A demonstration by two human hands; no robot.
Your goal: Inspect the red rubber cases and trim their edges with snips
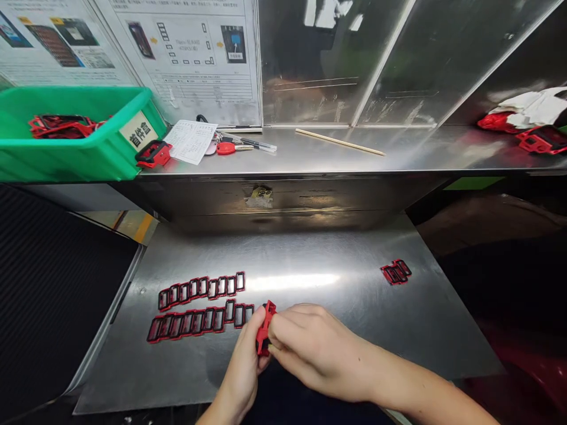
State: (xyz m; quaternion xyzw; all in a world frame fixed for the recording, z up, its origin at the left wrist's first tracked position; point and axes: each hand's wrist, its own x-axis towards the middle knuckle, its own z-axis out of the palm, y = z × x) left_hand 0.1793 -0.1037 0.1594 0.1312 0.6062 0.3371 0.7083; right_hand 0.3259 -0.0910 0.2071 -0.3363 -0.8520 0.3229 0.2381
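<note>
A red and black part (264, 330) is being held between both hands, over the near part of the metal table (319, 248). It is being pinched by the left hand (245, 357), whose thumb is being laid along its left side while the other fingers are being largely hidden behind. From the other side it is being gripped by the right hand (312, 339), its fingers being curled tightly against the part and its back being turned toward the camera. The right forearm is being extended from the lower right corner, the left from below. The part is being kept on end, slightly tilted; a red body is being shown, with black at its edges, and its middle is being partly covered by the fingers.

To the left, similar frames are being laid out in an upper row (198, 289) and a lower row (202, 320), the latter's end lying just beside the left thumb. A small cluster of frames (396, 273) is being left well apart, at the right. Beyond, a wooden stick (339, 142) is being supported by the shelf (274, 162).
</note>
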